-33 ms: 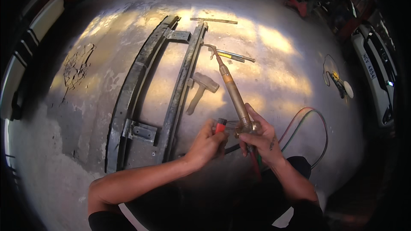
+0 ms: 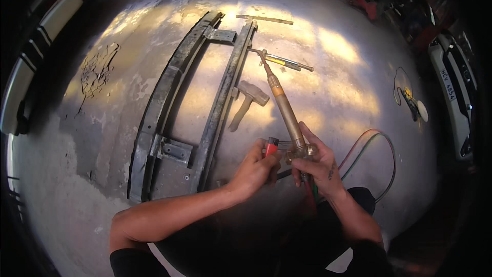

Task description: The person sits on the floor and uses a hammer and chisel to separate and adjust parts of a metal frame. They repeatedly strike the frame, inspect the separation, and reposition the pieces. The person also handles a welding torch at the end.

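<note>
My right hand [image 2: 319, 163] is closed around the valve end of a brass gas torch [image 2: 289, 115], whose bent nozzle points up and away. Red and green hoses [image 2: 366, 136] run from the torch and loop on the floor to the right. In my left hand [image 2: 254, 169] is a red lighter [image 2: 272, 146] with a black top, held upright close to the torch's valves. Thin metal pieces show between the lighter and the torch; their kind is unclear. Left of the torch, a short-handled hammer [image 2: 252, 95] lies on the floor.
A curved metal beam [image 2: 166, 97] and a straight metal bar [image 2: 225, 92] with brackets lie left of my hands. Metal rods and a yellow-handled tool [image 2: 282, 61] lie beyond the nozzle. A flat strip [image 2: 264, 19] is farther off. An angle grinder [image 2: 411, 103] and a car bumper [image 2: 448, 84] are at right.
The floor objects appear slightly shifted to the right and up in the view. Both hands keep their holds on the lighter and the torch, almost unmoved.
</note>
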A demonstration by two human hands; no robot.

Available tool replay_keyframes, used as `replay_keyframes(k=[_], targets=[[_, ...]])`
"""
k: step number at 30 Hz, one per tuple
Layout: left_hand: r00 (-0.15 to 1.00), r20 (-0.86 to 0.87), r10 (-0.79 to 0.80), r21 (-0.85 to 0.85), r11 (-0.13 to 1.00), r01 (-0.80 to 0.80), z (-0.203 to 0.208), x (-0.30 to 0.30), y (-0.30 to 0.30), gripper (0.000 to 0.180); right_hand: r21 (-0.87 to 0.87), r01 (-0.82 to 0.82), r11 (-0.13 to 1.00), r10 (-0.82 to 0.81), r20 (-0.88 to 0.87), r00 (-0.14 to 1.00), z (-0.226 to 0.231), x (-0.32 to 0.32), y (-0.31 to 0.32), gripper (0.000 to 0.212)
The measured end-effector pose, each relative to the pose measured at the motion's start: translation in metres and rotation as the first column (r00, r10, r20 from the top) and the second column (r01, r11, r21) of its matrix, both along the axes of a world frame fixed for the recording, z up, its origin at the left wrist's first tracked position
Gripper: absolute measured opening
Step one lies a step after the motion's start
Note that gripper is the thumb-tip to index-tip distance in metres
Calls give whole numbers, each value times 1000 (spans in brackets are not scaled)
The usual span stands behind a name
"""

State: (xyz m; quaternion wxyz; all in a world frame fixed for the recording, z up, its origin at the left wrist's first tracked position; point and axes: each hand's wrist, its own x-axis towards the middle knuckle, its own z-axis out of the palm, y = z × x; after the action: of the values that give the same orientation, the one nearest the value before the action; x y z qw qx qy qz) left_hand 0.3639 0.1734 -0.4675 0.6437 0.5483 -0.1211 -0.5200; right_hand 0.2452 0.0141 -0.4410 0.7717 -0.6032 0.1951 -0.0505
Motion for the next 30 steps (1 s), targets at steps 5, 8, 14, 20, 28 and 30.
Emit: replay_keyframes(k=[5,8,14,20,28,30], targets=[[990,120,-69,3,998,69,8,5,-6,27,38,-21,999,21,-8,1000,-3,8,2,86],[979,192,-65,-27,997,71,-9,-3,-10,27,11,-9,1000,9,-34,999,-7,7,4,85],[995,54,-81,-69,994,84,-10,-1,-12,28,13,-54,998,54,-76,996,-14,5,-6,82],[998,53,44,-62,997,-41,-19,-9,-10,22,2,-27,1000,27,-67,997,-20,11,4,82],[964,179,199,-165,972,-170,-39,-22,-11,13,-41,-32,999,29,-82,996,-14,17,13,83],[978,91,187,-179,969,-169,-37,-22,-13,13,-30,-27,999,25,-80,996,-14,17,12,83]])
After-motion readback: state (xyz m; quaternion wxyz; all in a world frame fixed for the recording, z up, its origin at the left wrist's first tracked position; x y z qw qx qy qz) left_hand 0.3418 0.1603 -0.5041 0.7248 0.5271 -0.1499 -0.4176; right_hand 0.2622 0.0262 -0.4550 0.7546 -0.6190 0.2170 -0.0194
